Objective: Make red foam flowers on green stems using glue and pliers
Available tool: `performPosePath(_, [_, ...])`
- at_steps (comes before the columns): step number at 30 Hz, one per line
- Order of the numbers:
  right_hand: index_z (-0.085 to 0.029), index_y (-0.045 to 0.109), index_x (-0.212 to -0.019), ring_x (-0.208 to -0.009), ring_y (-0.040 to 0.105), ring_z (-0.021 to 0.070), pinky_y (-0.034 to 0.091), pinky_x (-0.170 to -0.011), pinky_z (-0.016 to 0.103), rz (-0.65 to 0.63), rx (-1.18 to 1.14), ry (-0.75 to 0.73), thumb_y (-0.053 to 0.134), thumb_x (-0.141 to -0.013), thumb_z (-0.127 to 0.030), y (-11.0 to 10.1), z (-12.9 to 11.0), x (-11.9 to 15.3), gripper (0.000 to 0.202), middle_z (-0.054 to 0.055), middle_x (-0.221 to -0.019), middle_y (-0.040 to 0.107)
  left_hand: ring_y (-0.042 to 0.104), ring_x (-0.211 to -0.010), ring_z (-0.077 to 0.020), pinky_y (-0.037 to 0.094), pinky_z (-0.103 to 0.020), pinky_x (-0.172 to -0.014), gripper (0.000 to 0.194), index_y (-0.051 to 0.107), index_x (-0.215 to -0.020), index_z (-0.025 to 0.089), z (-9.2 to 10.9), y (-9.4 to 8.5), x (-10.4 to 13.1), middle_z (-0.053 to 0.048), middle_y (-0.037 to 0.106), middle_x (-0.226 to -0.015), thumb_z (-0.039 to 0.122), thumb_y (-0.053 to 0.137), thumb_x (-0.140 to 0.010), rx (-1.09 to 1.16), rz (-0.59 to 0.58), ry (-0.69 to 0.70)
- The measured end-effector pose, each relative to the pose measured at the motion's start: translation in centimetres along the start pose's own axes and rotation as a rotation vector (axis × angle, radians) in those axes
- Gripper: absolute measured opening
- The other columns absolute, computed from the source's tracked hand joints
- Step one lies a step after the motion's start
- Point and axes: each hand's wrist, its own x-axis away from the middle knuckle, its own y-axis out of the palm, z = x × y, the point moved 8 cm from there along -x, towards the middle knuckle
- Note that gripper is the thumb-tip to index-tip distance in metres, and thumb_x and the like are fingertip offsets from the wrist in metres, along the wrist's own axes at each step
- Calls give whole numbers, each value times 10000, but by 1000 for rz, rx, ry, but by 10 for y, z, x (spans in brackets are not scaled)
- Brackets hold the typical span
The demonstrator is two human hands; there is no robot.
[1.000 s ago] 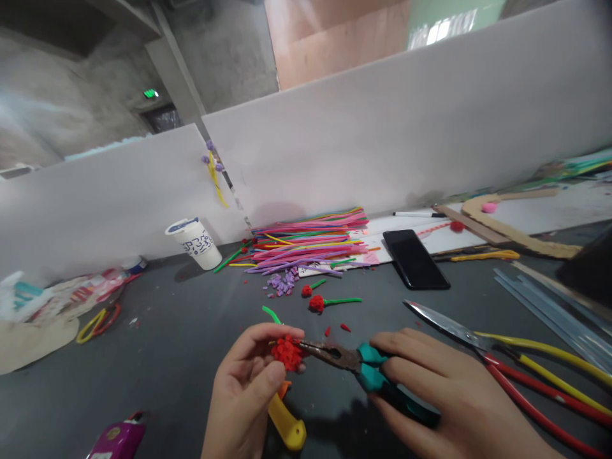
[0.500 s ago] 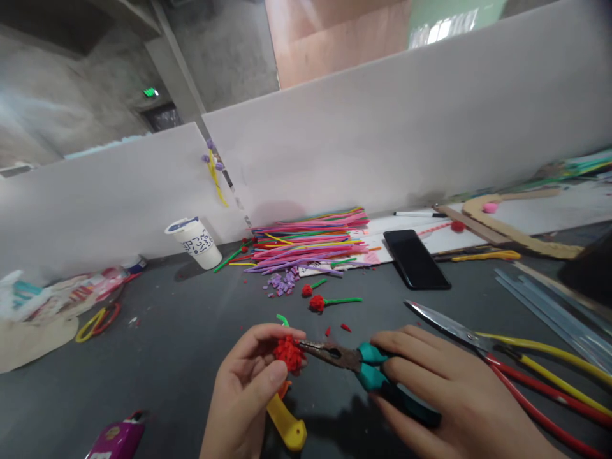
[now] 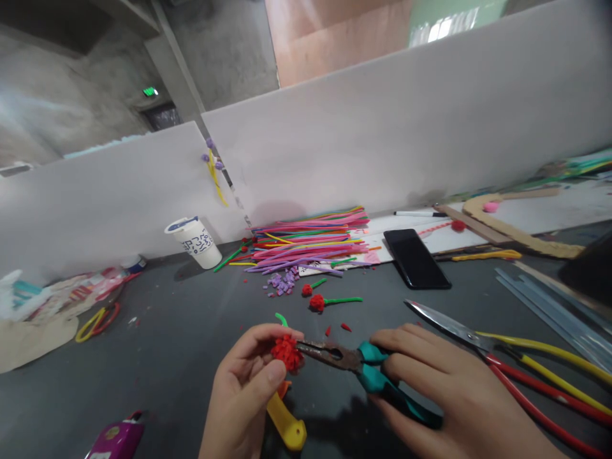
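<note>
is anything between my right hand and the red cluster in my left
Only the pliers the right hand holds: they span the gap to the red cluster in the left hand. Nothing else visible stands between.

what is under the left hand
A yellow handle shows from beneath the left hand, with an orange bit by its upper end. Anything further under is covered by the hand, so the rest cannot be made out.

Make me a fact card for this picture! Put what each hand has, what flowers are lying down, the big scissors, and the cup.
Left hand: holds a red flower head
Right hand: grips pliers, tips at that flower head
Lying down: two red flowers with green stems
Big scissors: right of the pliers
Cup: white, dark writing
</note>
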Motion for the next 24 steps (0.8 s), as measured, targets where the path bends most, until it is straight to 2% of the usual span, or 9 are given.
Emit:
performPosePath(10, [-247,701,-780,-719,667,151,558,-672,246,-15,1,-17,565,-807,-146,0,-2,2,172,11,-847,722,624,-699,-173,517,-217,-582,321,795,-850,176,0,0,0,-93,756,-879,370,860,-603,-16,-32,11])
performPosePath(14, [-243,691,-758,-702,663,162,551,-638,254,-41,9,-9,550,-813,-148,2,-2,1,179,27,-827,716,636,-711,-176,520,-215,-590,234,780,-811,187,-2,-3,-2,-80,752,-843,371,821,-673,-20,2,13])
performPosePath(17, [-240,689,-772,-706,660,165,549,-651,263,-59,24,-17,532,-826,-137,4,-3,2,196,30,-842,720,648,-697,-179,535,-231,-606,241,769,-820,191,-4,-6,-3,-62,733,-787,318,847,-631,-18,31,15])
performPosePath(24, [-226,616,-746,-743,642,198,513,-643,312,4,267,-165,493,-856,-105,12,-10,10,205,57,-895,728,627,-629,-143,526,-219,-583,287,755,-862,186,-6,-6,-3,-39,703,-770,303,849,-618,1,35,6])
